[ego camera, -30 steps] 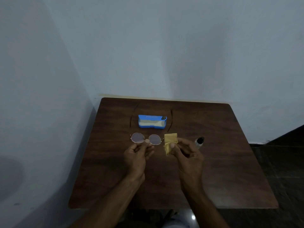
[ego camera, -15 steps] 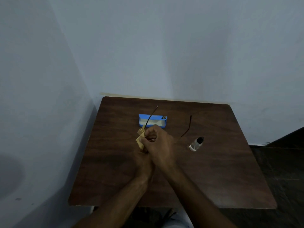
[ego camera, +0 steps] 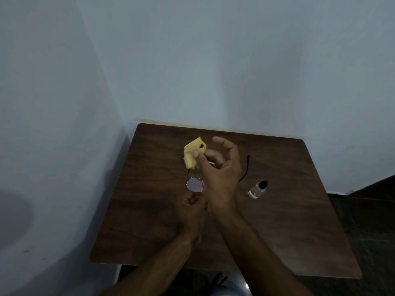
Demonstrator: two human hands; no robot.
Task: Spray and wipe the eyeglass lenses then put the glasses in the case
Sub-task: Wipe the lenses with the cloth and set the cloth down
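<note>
1. Position of parts. The glasses (ego camera: 195, 184) are held just above the desk (ego camera: 288, 210), in front of the person. One round lens (ego camera: 193, 182) is in clear view. The other lens is hidden behind the right hand (ego camera: 220, 174). One dark temple (ego camera: 245, 167) projects past that hand to the right.

2. State of the hands. The left hand (ego camera: 192, 208) sits directly below the visible lens with its fingers curled, and holds the glasses from underneath. The exact contact point on the frame is too dim to tell. The right hand is raised above the glasses and pinches a yellow cloth (ego camera: 191, 154) between thumb and forefinger. Its other fingers are loosely curled and hold nothing.

3. Other items. The spray bottle (ego camera: 257, 189) lies on its side on the desk, near the right hand and apart from it. The case (ego camera: 184, 159) is almost fully hidden behind the cloth. Only a blue sliver shows.

4. Step in hand. Judged from the layout, this is the wiping step. The cloth is clear of the lens, not in contact.

5. Next move. Lower the cloth onto the visible lens, cover both faces and rub lightly while the left hand keeps the frame steady. Avoid load on the open temples. The case is not yet in use.
</note>
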